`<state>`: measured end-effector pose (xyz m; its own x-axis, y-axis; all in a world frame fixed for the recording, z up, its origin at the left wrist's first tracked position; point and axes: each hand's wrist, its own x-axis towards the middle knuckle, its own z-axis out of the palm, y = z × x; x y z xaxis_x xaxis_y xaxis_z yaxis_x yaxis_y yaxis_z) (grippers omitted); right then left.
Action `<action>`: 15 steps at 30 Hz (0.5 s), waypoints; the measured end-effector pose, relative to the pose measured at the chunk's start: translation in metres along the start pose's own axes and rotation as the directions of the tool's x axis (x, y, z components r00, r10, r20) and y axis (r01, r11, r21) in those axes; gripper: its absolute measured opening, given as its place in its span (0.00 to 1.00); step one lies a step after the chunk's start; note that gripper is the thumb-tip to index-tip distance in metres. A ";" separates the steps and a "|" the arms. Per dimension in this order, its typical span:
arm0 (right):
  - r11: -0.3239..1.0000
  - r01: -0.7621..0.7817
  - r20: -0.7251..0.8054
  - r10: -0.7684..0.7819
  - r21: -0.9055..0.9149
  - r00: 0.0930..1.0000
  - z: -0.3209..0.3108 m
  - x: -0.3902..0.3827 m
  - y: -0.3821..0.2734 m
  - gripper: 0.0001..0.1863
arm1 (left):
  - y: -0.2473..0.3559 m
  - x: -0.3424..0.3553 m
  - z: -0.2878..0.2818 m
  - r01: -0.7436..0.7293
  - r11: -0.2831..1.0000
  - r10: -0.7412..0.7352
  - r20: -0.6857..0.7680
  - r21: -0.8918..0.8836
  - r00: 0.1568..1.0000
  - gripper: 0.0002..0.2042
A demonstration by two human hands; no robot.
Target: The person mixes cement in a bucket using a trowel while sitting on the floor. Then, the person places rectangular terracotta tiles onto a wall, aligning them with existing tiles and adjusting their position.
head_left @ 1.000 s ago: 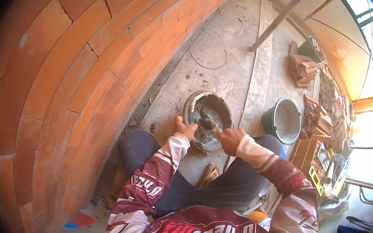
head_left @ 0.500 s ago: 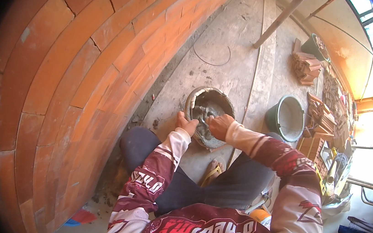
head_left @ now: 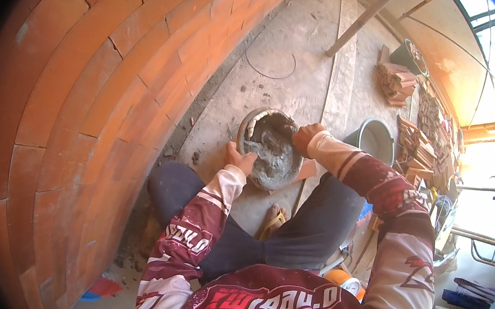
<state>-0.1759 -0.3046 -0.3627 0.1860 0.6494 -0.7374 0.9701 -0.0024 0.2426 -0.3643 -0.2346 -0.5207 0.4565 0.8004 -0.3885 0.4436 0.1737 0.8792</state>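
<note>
Since half a second ago, the right hand (head_left: 307,138) has moved from over the middle of the bowl (head_left: 243,133) out to its right rim, so more of the wet grey mortar (head_left: 277,165) lies open to my view. From my remote post I see the hands apart, on opposite sides of the bowl. I see the left hand (head_left: 241,158) closed on the left rim, its thumb over the edge; the right hand is curled, but I cannot tell whether it grips a tool or the rim itself. I find the bowl on the floor (head_left: 206,137), in front of the bent legs (head_left: 322,221) and just beyond a foot in a yellow sandal (head_left: 272,224). Beside its lower right shows a flat reddish piece (head_left: 307,170). Farther right stands a green bucket (head_left: 358,135); on the left rises an orange brick wall (head_left: 82,105).
</note>
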 end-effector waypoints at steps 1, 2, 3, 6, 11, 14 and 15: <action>1.000 -0.004 0.062 0.002 0.026 0.998 0.010 0.006 0.000 0.10 | 0.005 -0.002 0.002 -0.008 1.000 0.008 -0.011 0.006 1.000 0.28; 0.998 0.025 0.107 -0.030 0.049 0.994 0.020 0.013 0.002 0.12 | 0.008 -0.002 0.002 -0.015 1.000 0.015 -0.030 0.015 0.999 0.28; 0.995 0.091 0.118 -0.096 0.045 0.988 0.032 0.016 0.005 0.12 | 0.011 -0.003 0.002 -0.001 1.000 0.000 -0.013 -0.003 1.000 0.28; 0.965 0.200 0.144 -0.225 0.168 0.964 0.051 0.015 0.005 0.15 | 0.013 -0.005 -0.002 0.040 0.998 -0.040 0.002 -0.050 0.999 0.27; 0.770 0.092 0.037 -0.149 0.632 0.988 0.106 0.015 -0.013 0.16 | 0.012 -0.005 0.005 0.001 1.000 -0.004 -0.094 -0.030 0.996 0.20; 0.544 -0.165 0.201 -0.007 0.823 0.980 0.075 -0.015 -0.035 0.16 | 0.014 -0.006 -0.001 0.057 0.998 -0.057 -0.028 -0.009 0.998 0.24; 0.506 -0.056 0.087 -0.038 0.861 0.995 0.078 -0.019 -0.039 0.16 | 0.015 -0.006 -0.001 0.047 0.999 -0.048 -0.023 -0.013 0.999 0.24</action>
<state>-0.2048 -0.3762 -0.4067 0.1623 0.5800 -0.7983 0.6141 -0.6926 -0.3784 -0.3611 -0.2359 -0.5050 0.4168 0.8044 -0.4235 0.4550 0.2187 0.8632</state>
